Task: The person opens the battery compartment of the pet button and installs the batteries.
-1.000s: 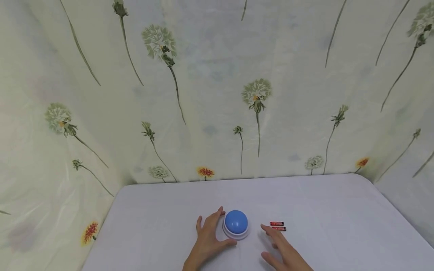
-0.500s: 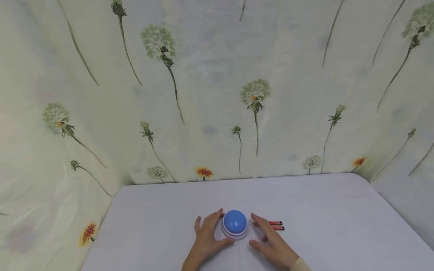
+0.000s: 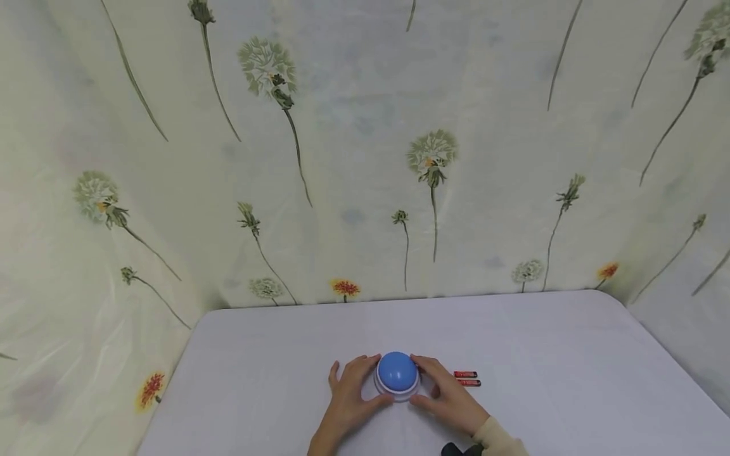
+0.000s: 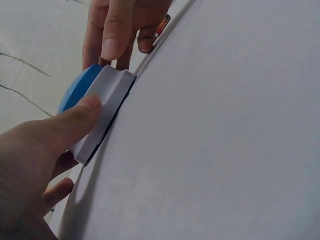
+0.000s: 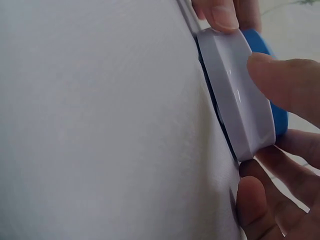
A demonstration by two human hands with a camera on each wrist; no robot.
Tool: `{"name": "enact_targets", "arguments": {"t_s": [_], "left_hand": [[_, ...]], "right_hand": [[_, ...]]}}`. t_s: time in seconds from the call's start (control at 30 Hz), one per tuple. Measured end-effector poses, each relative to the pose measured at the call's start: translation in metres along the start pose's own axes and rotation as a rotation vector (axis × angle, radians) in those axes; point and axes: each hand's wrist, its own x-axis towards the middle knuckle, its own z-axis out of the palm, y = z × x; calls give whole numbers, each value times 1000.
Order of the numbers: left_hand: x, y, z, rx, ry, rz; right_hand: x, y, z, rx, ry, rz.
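A push button with a blue dome and a round white base sits on the white table. My left hand grips its left side. In the left wrist view, the left thumb lies against the white base, with other fingers behind it. My right hand holds the opposite side. The right wrist view has the right thumb on the base's upper rim and several fingers curled beneath it. The dark underside lies close to the tabletop; whether it touches everywhere, I cannot tell.
Two red-and-black batteries lie side by side just right of the right hand. The white tabletop ends at a curtain printed with dandelions. A dark device shows near the right wrist.
My right hand has moved left from beside the batteries to the push button and taken hold of its right side. My left hand has closed in on the left side.
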Motion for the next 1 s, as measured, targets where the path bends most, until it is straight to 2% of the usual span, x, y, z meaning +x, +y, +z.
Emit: {"name": "enact_targets", "arguments": {"t_s": [0.27,0.4,0.57,0.73,0.9,1.0], "left_hand": [[-3,-4,-3,11,49,21],[-2,-3,-2,12,72,33],[-2,2,6,4,98,66],[2,4,10,-65,63,91],[2,-3,7,-162,-10,113],[1,-10,2,-177,-23,115]], "right_hand": [[5,-4,5,-12,32,-20],[6,-6,9,-60,88,-15],[1,-3,10,-142,177,-22],[-2,1,6,-104,192,16],[-1,3,3,-4,154,67],[5,1,7,44,119,86]]}}
